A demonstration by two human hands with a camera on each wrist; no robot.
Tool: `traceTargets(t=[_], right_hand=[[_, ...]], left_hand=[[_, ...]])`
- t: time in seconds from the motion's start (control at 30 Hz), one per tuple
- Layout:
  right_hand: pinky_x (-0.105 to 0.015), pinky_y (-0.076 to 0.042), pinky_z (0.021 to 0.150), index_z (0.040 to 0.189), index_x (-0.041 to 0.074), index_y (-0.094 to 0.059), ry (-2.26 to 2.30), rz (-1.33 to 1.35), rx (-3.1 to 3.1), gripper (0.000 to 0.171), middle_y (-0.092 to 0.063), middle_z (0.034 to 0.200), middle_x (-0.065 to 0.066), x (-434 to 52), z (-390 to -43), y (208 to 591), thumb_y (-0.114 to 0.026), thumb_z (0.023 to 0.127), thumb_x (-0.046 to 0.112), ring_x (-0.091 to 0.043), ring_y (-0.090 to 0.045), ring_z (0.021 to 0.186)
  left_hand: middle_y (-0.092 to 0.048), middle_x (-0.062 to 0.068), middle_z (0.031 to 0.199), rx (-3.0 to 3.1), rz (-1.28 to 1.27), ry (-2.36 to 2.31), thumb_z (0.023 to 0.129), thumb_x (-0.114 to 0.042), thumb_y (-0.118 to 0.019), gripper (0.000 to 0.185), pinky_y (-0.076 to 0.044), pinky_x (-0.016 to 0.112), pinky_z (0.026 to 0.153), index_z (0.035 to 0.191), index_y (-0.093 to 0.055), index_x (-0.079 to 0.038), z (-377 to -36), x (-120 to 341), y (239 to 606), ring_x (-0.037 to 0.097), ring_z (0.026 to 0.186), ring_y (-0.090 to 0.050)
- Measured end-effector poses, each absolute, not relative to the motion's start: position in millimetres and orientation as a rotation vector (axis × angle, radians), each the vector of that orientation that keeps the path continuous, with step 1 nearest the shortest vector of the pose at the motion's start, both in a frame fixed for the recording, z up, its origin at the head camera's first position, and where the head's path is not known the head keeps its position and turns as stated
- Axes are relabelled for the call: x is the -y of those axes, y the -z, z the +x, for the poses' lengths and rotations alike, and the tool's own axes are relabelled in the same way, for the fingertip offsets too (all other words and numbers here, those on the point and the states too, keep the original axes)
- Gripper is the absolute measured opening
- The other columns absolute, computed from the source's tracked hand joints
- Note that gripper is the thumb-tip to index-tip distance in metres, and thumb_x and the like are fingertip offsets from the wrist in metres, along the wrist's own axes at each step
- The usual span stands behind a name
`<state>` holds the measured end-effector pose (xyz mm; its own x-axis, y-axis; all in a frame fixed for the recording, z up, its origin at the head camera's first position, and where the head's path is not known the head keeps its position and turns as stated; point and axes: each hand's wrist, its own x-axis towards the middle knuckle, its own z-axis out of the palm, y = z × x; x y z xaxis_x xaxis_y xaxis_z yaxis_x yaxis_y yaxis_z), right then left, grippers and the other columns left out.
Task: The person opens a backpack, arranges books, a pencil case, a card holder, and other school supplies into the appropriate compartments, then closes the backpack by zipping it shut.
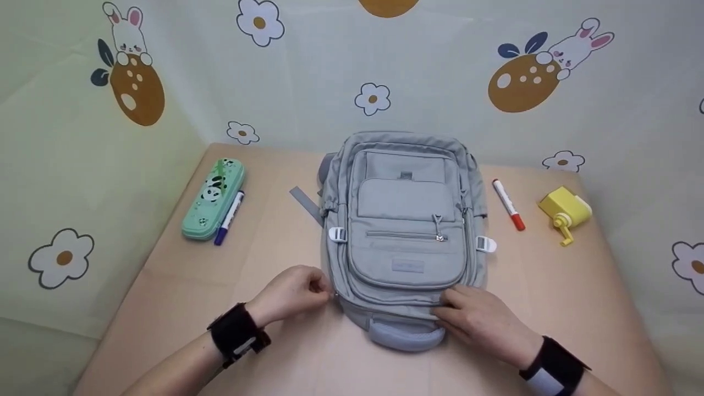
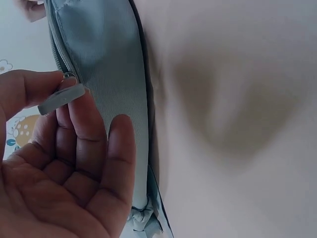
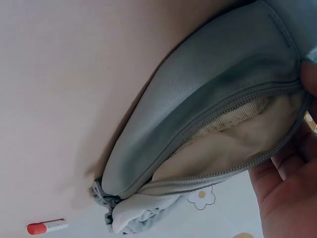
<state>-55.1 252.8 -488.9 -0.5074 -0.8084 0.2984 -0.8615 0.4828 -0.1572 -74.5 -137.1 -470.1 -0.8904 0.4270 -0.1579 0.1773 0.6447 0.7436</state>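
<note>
Your left hand (image 1: 291,294) sits at the near left corner of the grey backpack (image 1: 404,231), and the wrist view shows what it is doing: thumb and forefinger pinch the flat grey zipper pull (image 2: 62,99), with the other fingers loose and half open beneath it. Your right hand (image 1: 478,319) lies on the near edge of the bag, just right of the padded carry handle (image 1: 406,334), fingers curled over the fabric and gripping the lip of the opening.

The backpack lies flat in the middle of the table (image 1: 181,308), front pocket up, its long axis running away from you, top end nearest your hands. The zipper track (image 3: 233,136) curves along that near end, so from your left hand the rest of the bag lies to the right and farther off; the right wrist view shows the teeth already parted there, with pale lining (image 3: 233,144) inside. Your left hand is the one on the pull (the right only holds the fabric).

Off to the left lie a green pencil case (image 1: 213,199) and a blue-capped marker (image 1: 229,218) side by side; to the right, a red-capped marker (image 1: 509,204) and a yellow sharpener (image 1: 565,212).
</note>
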Motion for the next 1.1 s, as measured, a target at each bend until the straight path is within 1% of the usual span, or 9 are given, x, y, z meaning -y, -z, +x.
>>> traceTargets(t=[0.2,0.43,0.57,0.7,0.8,0.9,0.97,1.03,1.1], right_hand=[[-0.03,-0.046,0.067,0.102,0.017,-0.077,-0.413,1.443,2.452,0.013,-0.057,0.095,0.007,-251,-55,493,-0.078,0.089,0.018,-0.013,-0.054,0.083],[-0.028,-0.044,0.066,0.1,0.017,-0.077,-0.435,1.43,2.459,0.012,-0.055,0.094,0.008,-250,-54,494,-0.079,0.088,0.017,-0.012,-0.052,0.083],[-0.026,-0.043,0.069,0.104,0.018,-0.078,-0.44,1.412,2.536,0.012,-0.054,0.096,0.009,-251,-53,493,-0.076,0.093,0.021,-0.011,-0.05,0.087],[-0.029,-0.046,0.079,0.115,0.02,-0.075,-0.465,1.377,2.602,0.022,-0.057,0.103,0.01,-257,-53,490,-0.074,0.094,0.027,-0.011,-0.053,0.095],[-0.032,-0.045,0.09,0.121,0.017,-0.07,-0.513,1.326,2.585,0.034,-0.061,0.112,0.009,-267,-55,486,-0.078,0.09,0.029,-0.013,-0.056,0.104],[-0.033,-0.041,0.098,0.121,0.015,-0.068,-0.544,1.265,2.563,0.043,-0.063,0.118,0.006,-279,-59,483,-0.084,0.082,0.027,-0.017,-0.057,0.111],[-0.032,-0.04,0.1,0.119,0.015,-0.068,-0.538,1.221,2.564,0.046,-0.064,0.118,0.004,-287,-62,484,-0.087,0.078,0.024,-0.018,-0.058,0.113],[-0.033,-0.041,0.099,0.115,0.016,-0.069,-0.523,1.187,2.566,0.044,-0.065,0.117,0.003,-295,-64,486,-0.087,0.075,0.019,-0.019,-0.059,0.112],[-0.034,-0.042,0.098,0.113,0.018,-0.069,-0.524,1.162,2.579,0.042,-0.065,0.117,0.004,-301,-66,491,-0.087,0.075,0.015,-0.019,-0.059,0.112]], left_hand=[[-0.063,-0.013,0.072,-2.531,0.548,-1.093,0.084,-0.014,-0.074,0.008,-0.046,0.027,0.061,0.078,-0.073,-0.018,-68,122,467,0.007,0.064,-0.054],[-0.063,-0.019,0.071,-2.546,0.676,-1.062,0.084,-0.017,-0.076,0.006,-0.046,0.024,0.063,0.08,-0.077,-0.02,-53,96,465,0.0,0.065,-0.054],[-0.062,-0.021,0.072,-2.569,0.715,-1.047,0.085,-0.02,-0.078,0.005,-0.045,0.022,0.062,0.08,-0.076,-0.022,-47,89,465,-0.001,0.065,-0.053],[-0.063,-0.02,0.073,-2.561,0.7,-1.056,0.085,-0.021,-0.079,0.004,-0.045,0.022,0.061,0.082,-0.076,-0.022,-46,89,465,-0.001,0.065,-0.053],[-0.064,-0.02,0.074,-2.551,0.691,-1.061,0.086,-0.022,-0.079,0.004,-0.045,0.023,0.061,0.083,-0.077,-0.022,-47,90,466,-0.001,0.065,-0.053],[-0.065,-0.02,0.074,-2.559,0.694,-1.059,0.087,-0.024,-0.08,0.005,-0.045,0.023,0.06,0.083,-0.077,-0.023,-47,91,466,-0.001,0.065,-0.053],[-0.065,-0.021,0.074,-2.563,0.694,-1.058,0.087,-0.024,-0.08,0.005,-0.044,0.023,0.06,0.083,-0.078,-0.023,-47,92,467,-0.001,0.065,-0.053],[-0.065,-0.021,0.074,-2.572,0.702,-1.051,0.087,-0.024,-0.08,0.006,-0.044,0.023,0.06,0.082,-0.077,-0.024,-47,92,467,-0.001,0.063,-0.052],[-0.065,-0.021,0.073,-2.581,0.707,-1.041,0.088,-0.023,-0.079,0.006,-0.044,0.023,0.06,0.081,-0.077,-0.024,-47,92,468,-0.001,0.062,-0.052]])
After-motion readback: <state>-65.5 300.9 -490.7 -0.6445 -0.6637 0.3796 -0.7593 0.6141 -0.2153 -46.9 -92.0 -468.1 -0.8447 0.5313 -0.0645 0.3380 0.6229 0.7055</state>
